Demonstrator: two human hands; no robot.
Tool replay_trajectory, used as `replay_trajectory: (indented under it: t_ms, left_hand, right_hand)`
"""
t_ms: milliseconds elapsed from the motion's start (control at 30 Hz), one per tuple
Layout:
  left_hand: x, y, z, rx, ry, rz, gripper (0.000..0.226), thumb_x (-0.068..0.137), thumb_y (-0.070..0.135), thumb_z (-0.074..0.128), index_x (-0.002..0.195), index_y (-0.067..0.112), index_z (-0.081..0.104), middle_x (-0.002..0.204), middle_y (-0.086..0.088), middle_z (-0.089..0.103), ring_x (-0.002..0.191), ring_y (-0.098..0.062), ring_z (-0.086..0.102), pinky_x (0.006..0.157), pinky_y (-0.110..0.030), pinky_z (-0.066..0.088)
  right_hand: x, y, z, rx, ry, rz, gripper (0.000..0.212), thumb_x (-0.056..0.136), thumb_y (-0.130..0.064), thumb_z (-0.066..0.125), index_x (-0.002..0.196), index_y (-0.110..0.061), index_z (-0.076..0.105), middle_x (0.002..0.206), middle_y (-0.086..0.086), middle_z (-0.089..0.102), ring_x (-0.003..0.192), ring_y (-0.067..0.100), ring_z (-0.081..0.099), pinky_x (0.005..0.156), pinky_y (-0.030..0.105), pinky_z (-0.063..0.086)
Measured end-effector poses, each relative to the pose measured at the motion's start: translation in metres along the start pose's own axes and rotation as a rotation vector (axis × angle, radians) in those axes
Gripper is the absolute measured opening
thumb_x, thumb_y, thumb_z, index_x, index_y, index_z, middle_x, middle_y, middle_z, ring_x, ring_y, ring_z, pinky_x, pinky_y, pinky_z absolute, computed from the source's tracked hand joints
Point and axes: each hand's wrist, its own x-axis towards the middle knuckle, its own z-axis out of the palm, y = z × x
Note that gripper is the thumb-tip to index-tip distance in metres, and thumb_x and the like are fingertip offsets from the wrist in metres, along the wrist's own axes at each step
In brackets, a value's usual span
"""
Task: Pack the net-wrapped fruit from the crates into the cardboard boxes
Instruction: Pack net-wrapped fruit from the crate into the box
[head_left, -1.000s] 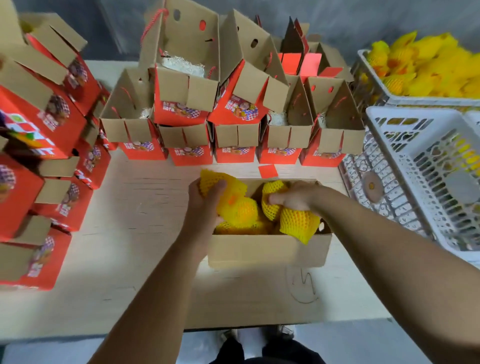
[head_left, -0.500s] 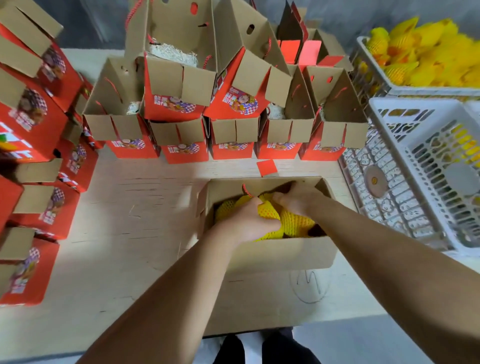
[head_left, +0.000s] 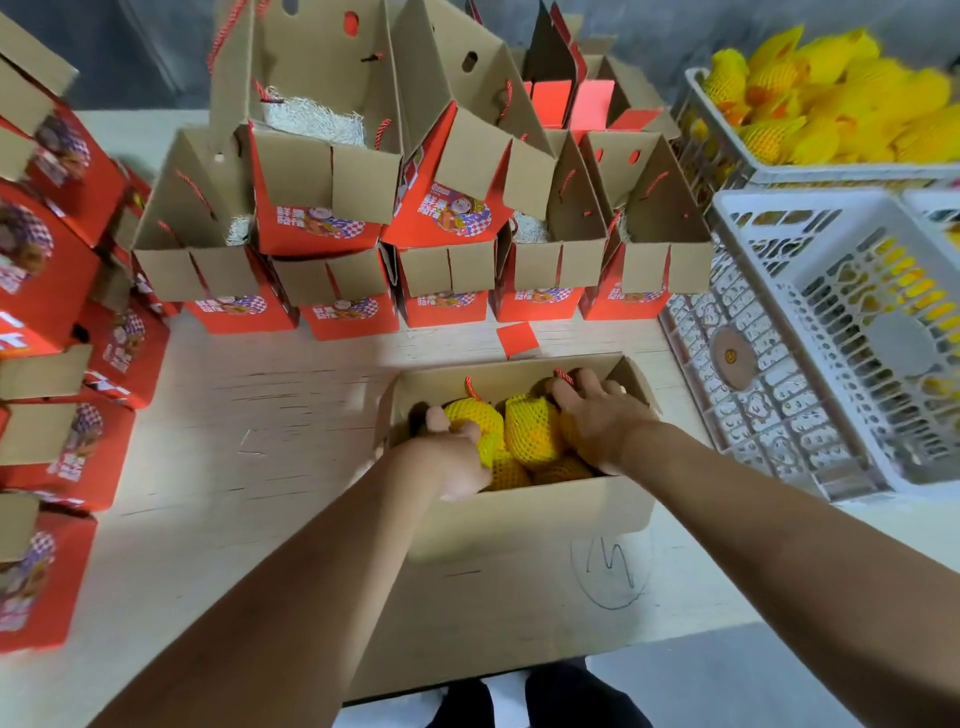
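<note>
1. The open cardboard box (head_left: 524, 512) sits on the near part of the table (head_left: 291, 415), just in front of the person, and both hands are down inside it

2. The net-wrapped fruit (head_left: 530, 434) fills the box in a tight cluster of yellow mesh; several pieces lie side by side, with more showing underneath them

3. The left hand (head_left: 457, 462) is at the left end of the box, fingers curled down over the leftmost fruit and the thumb showing beyond it; it looks to be gripping or pressing that piece, though the fingertips are hidden among the netting

4. The right hand (head_left: 602, 415) lies over the right end of the box, fingers spread and bent over the fruit there, reaching to the far wall beside a red cord handle; whether it grips or only pushes down I cannot tell

5. The fruit lies directly under and between the two hands, the middle piece standing with its long axis roughly near to far; each hand is nearest its own end of the cluster, so settling the load is probably a matter of pressing inward and down

6. More wrapped fruit waits in the white crate (head_left: 727, 150) at far right, closer to the right hand, while open red gift boxes (head_left: 447, 306) stand in a row beyond the box in hand
</note>
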Motion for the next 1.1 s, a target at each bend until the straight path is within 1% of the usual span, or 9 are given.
replay_trajectory:
  t_ms: [133, 233, 300, 400, 533, 667, 767, 967, 1100]
  left_hand:
    - [0.005, -0.003, -0.002, 0.078, -0.008, 0.023, 0.067, 0.104, 0.047, 0.051, 0.158, 0.025, 0.019, 0.153, -0.018, 0.007, 0.141, -0.05, 0.027, 0.113, -0.057, 0.037]
    - [0.002, 0.002, 0.0, 0.035, 0.041, -0.001, 0.065, 0.101, 0.042, 0.059, 0.152, 0.023, 0.024, 0.151, -0.016, 0.008, 0.14, -0.046, 0.027, 0.113, -0.057, 0.036]
    - [-0.002, 0.004, 0.006, 0.015, 0.202, 0.022, 0.064, 0.094, 0.053, 0.066, 0.142, 0.026, 0.034, 0.144, -0.013, 0.017, 0.135, -0.039, 0.027, 0.11, -0.05, 0.036]
    - [-0.003, 0.003, 0.011, -0.015, 0.474, 0.231, 0.049, 0.09, 0.068, 0.057, 0.127, 0.036, 0.053, 0.127, -0.002, 0.036, 0.124, -0.029, 0.033, 0.102, -0.043, 0.038]
    - [0.001, 0.002, 0.009, -0.023, 0.26, 0.275, 0.05, 0.1, 0.067, 0.036, 0.13, 0.037, 0.062, 0.139, 0.001, 0.051, 0.134, -0.031, 0.036, 0.113, -0.047, 0.031]
    - [0.004, 0.0, 0.006, -0.015, 0.296, 0.18, 0.056, 0.102, 0.065, 0.029, 0.127, 0.033, 0.066, 0.141, -0.002, 0.053, 0.134, -0.034, 0.034, 0.113, -0.05, 0.028]
    - [0.004, -0.002, 0.007, -0.031, 0.33, 0.125, 0.049, 0.101, 0.063, 0.038, 0.136, 0.036, 0.059, 0.145, -0.005, 0.047, 0.14, -0.034, 0.03, 0.121, -0.046, 0.02]
    - [-0.004, 0.014, 0.023, -0.156, 0.536, 0.118, 0.029, 0.096, 0.048, 0.053, 0.123, 0.04, 0.059, 0.129, 0.001, 0.046, 0.122, -0.029, 0.038, 0.109, -0.041, 0.029]
    - [-0.01, 0.074, 0.022, -0.539, 0.632, 0.366, 0.026, 0.094, 0.024, 0.055, 0.12, 0.028, 0.061, 0.115, 0.003, 0.064, 0.11, -0.024, 0.059, 0.097, -0.041, 0.048]
  right_hand:
    - [0.003, -0.009, -0.004, -0.133, 0.244, 0.064, 0.047, 0.098, -0.029, 0.05, 0.14, -0.031, 0.03, 0.141, 0.008, 0.048, 0.135, 0.036, 0.04, 0.112, 0.049, 0.034]
    - [0.0, -0.011, -0.002, -0.103, 0.259, 0.096, 0.046, 0.097, -0.024, 0.053, 0.137, -0.029, 0.031, 0.137, 0.009, 0.044, 0.126, 0.04, 0.047, 0.1, 0.048, 0.046]
    - [0.001, -0.01, -0.004, -0.013, 0.239, 0.079, 0.047, 0.095, -0.019, 0.056, 0.134, -0.025, 0.032, 0.133, 0.01, 0.041, 0.118, 0.039, 0.052, 0.088, 0.047, 0.051]
    - [-0.007, -0.005, -0.005, 0.142, 0.242, 0.027, 0.041, 0.095, -0.027, 0.059, 0.132, -0.021, 0.042, 0.129, 0.01, 0.043, 0.117, 0.037, 0.05, 0.093, 0.048, 0.05]
    - [-0.033, -0.005, 0.007, 0.043, 0.542, -0.056, 0.025, 0.089, -0.035, 0.056, 0.108, -0.021, 0.06, 0.106, 0.007, 0.056, 0.099, 0.034, 0.051, 0.079, 0.044, 0.051]
    - [-0.025, -0.022, -0.001, 0.338, -0.168, 0.027, 0.03, 0.099, -0.045, 0.047, 0.083, -0.021, 0.057, 0.078, 0.0, 0.056, 0.083, 0.027, 0.06, 0.064, 0.032, 0.04]
    - [-0.011, -0.03, -0.006, 0.471, -0.313, 0.063, 0.033, 0.1, -0.042, 0.052, 0.077, -0.017, 0.053, 0.076, 0.002, 0.055, 0.072, 0.019, 0.052, 0.058, 0.031, 0.035]
    - [-0.045, -0.015, -0.003, 0.547, -0.003, -0.067, 0.019, 0.099, -0.034, 0.052, 0.108, -0.022, 0.064, 0.079, -0.008, 0.061, 0.081, 0.021, 0.06, 0.072, 0.034, 0.048]
    - [-0.082, 0.008, -0.003, 0.767, 0.425, -0.094, 0.02, 0.096, -0.017, 0.059, 0.113, -0.018, 0.068, 0.105, -0.001, 0.069, 0.097, 0.018, 0.065, 0.086, 0.032, 0.049]
